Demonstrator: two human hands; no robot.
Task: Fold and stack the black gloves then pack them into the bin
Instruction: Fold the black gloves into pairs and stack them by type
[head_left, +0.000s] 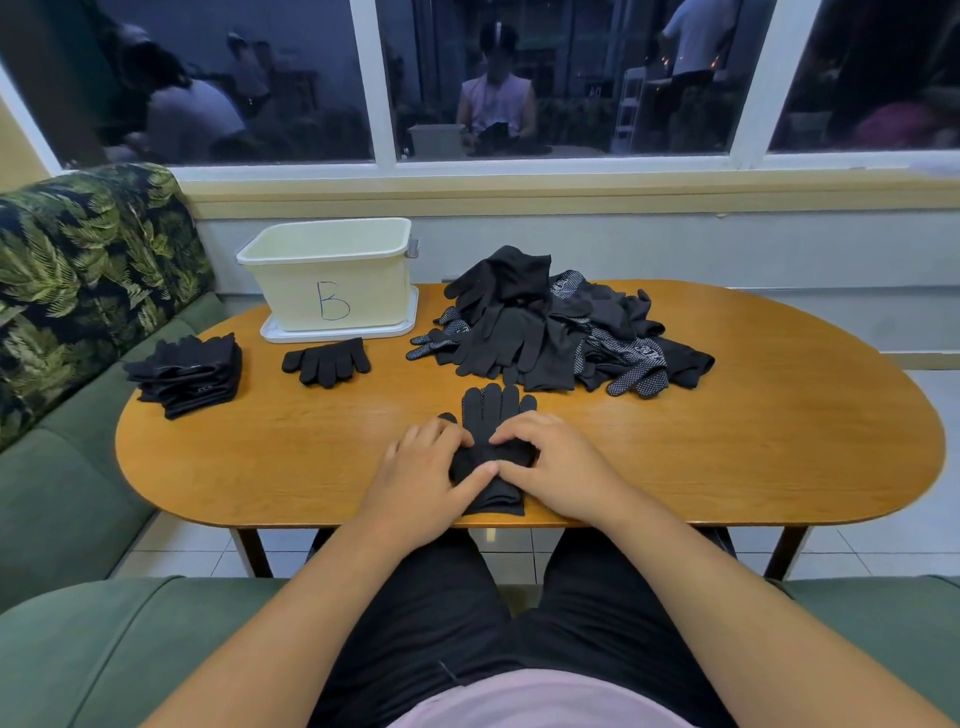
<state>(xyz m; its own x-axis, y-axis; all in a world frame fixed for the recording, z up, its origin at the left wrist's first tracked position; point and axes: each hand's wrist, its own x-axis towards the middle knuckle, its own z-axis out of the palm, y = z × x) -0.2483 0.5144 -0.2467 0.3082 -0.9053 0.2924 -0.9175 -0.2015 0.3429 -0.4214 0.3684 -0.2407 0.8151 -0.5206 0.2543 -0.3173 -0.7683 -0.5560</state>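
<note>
Left hand (423, 470) and right hand (553, 462): each grip rests on the black glove (491, 415) at the near edge of the tabletop (753, 441), fingers bent and pinching its bunched cuff end; glove fingers point away from the person. Beyond, right of centre: a loose heap of black gloves (556, 330). Centre-left: one flat glove pair (326, 362). Far left: a folded stack (189, 375). Behind the pair: cream bin (332, 275) marked "B", standing on a white lid (340, 332).
</note>
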